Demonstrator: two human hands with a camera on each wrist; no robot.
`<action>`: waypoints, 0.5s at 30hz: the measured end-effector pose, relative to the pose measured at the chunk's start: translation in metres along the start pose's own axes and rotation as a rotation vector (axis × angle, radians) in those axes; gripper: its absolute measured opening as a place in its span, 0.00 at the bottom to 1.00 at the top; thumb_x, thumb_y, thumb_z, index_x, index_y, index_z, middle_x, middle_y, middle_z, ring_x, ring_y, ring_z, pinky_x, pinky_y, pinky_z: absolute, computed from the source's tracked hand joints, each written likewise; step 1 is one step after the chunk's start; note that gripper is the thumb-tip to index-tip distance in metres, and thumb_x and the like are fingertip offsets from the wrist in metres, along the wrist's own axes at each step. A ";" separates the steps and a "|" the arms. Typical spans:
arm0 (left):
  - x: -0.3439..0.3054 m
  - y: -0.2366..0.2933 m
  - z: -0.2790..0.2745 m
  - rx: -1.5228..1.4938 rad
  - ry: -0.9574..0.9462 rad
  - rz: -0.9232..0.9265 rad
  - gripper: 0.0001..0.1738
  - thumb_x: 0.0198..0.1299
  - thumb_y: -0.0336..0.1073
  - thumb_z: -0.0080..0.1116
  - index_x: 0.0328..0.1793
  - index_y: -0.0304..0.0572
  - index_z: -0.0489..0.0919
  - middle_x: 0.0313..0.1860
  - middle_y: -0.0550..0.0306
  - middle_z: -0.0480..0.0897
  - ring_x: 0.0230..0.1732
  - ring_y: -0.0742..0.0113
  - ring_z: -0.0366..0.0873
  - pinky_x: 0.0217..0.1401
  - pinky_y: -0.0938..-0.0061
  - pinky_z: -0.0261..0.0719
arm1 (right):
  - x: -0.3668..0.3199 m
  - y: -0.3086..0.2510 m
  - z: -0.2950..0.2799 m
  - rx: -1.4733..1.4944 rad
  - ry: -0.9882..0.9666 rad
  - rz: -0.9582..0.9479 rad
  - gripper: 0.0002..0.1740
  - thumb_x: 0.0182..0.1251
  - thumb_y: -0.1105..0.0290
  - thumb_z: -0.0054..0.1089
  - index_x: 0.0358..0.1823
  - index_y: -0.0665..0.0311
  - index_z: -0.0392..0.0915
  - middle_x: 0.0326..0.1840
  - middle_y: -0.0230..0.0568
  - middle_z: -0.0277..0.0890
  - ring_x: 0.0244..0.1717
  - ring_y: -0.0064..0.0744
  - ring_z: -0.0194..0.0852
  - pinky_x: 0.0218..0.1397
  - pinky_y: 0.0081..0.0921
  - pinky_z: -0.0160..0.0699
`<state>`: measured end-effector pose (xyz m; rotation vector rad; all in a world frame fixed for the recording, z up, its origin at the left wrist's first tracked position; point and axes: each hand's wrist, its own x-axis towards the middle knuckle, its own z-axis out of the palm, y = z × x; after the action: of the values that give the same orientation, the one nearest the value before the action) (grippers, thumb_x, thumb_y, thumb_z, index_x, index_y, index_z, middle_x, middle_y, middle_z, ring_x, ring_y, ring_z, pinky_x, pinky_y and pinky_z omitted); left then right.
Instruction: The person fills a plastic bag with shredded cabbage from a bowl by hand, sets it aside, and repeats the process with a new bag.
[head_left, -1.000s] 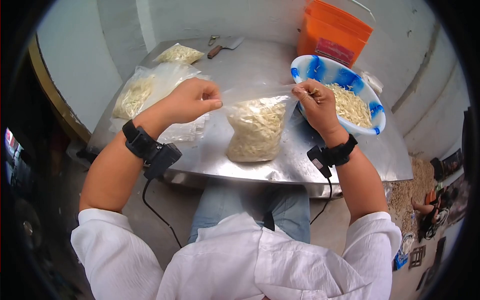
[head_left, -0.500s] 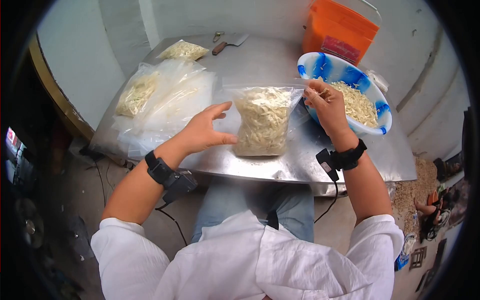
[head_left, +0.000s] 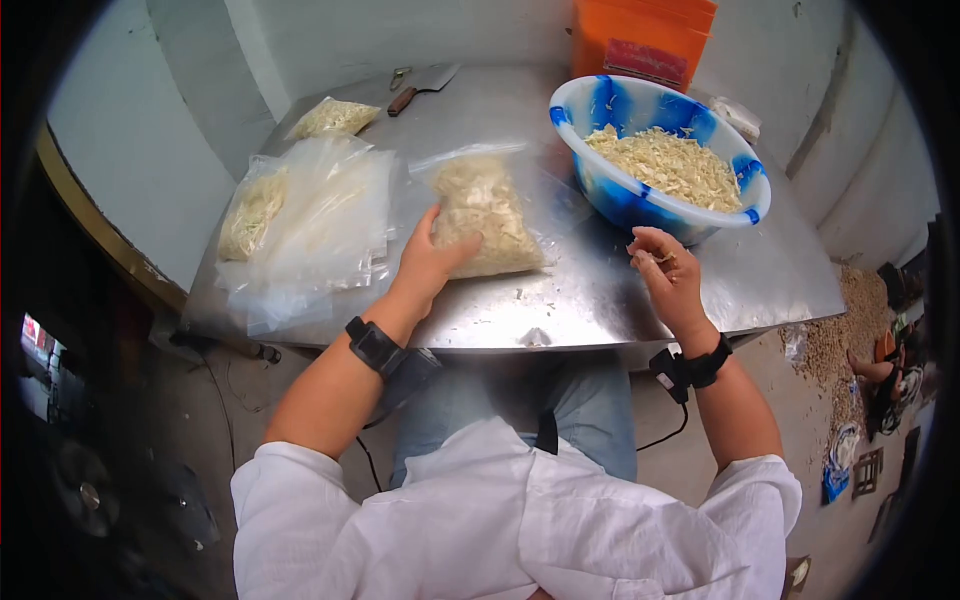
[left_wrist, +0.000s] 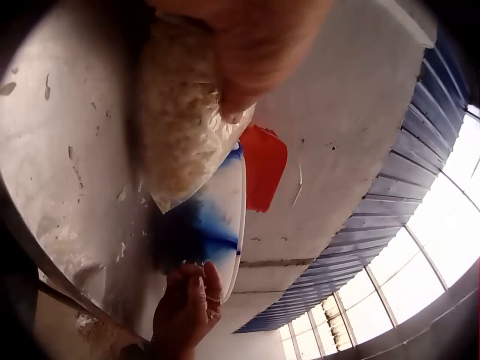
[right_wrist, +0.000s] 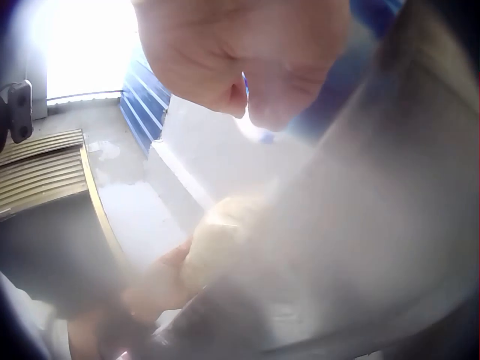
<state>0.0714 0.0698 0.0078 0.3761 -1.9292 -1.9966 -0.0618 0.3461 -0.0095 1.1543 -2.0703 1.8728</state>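
White-sleeved, our left arm [head_left: 320,405] angles inward, the left hand [head_left: 428,268] gripping the filled bag [head_left: 490,215] by its left side on the table [head_left: 585,305]. Our right hand [head_left: 670,280] hangs loosely curled, off the bag, near the bowl [head_left: 615,195]. We judge the step in hand as handling the bag; shifting it would call for a steady hold, its mouth kept up.

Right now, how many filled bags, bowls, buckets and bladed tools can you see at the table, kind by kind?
Filled bags: 3 (held bag, left bag, back bag)
Bowls: 1 (blue-white bowl)
Buckets: 1 (orange bucket)
Bladed tools: 1 (wooden-handled tool)
Total: 6
Empty bags overlap too much to count.
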 end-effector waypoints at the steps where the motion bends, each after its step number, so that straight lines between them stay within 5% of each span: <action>1: 0.002 0.004 0.001 0.057 0.074 -0.032 0.51 0.48 0.38 0.67 0.72 0.34 0.46 0.61 0.41 0.66 0.59 0.59 0.68 0.60 0.70 0.67 | -0.003 0.005 0.000 -0.013 0.009 0.005 0.14 0.59 0.80 0.51 0.48 0.66 0.73 0.34 0.35 0.75 0.34 0.19 0.70 0.40 0.17 0.72; 8: 0.030 -0.013 -0.013 0.181 0.025 -0.060 0.50 0.49 0.38 0.65 0.73 0.43 0.45 0.66 0.35 0.60 0.66 0.53 0.60 0.65 0.68 0.59 | -0.012 0.022 0.003 0.010 0.072 0.025 0.14 0.58 0.80 0.51 0.46 0.66 0.75 0.33 0.36 0.76 0.34 0.20 0.72 0.40 0.17 0.72; 10: 0.029 -0.010 -0.007 0.360 0.076 0.179 0.49 0.50 0.39 0.63 0.74 0.52 0.46 0.69 0.35 0.54 0.70 0.51 0.53 0.68 0.66 0.54 | -0.012 0.021 0.002 0.027 0.084 0.031 0.14 0.57 0.80 0.50 0.45 0.66 0.75 0.33 0.36 0.76 0.34 0.20 0.72 0.40 0.17 0.71; 14: 0.035 0.011 -0.012 0.647 -0.078 0.097 0.47 0.51 0.41 0.62 0.74 0.58 0.47 0.70 0.37 0.52 0.71 0.49 0.51 0.69 0.65 0.52 | -0.013 0.020 0.001 -0.013 0.069 0.059 0.14 0.57 0.79 0.50 0.45 0.67 0.75 0.33 0.36 0.76 0.34 0.21 0.72 0.40 0.17 0.71; 15: 0.035 0.017 -0.012 0.639 -0.147 0.020 0.45 0.53 0.42 0.60 0.74 0.62 0.47 0.71 0.40 0.51 0.70 0.52 0.53 0.63 0.63 0.60 | -0.014 0.020 0.002 -0.010 0.063 0.057 0.14 0.57 0.79 0.50 0.45 0.67 0.75 0.33 0.37 0.76 0.34 0.21 0.72 0.40 0.17 0.71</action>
<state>0.0458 0.0436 0.0259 0.3627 -2.6274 -1.3779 -0.0630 0.3498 -0.0336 1.0304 -2.0976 1.8961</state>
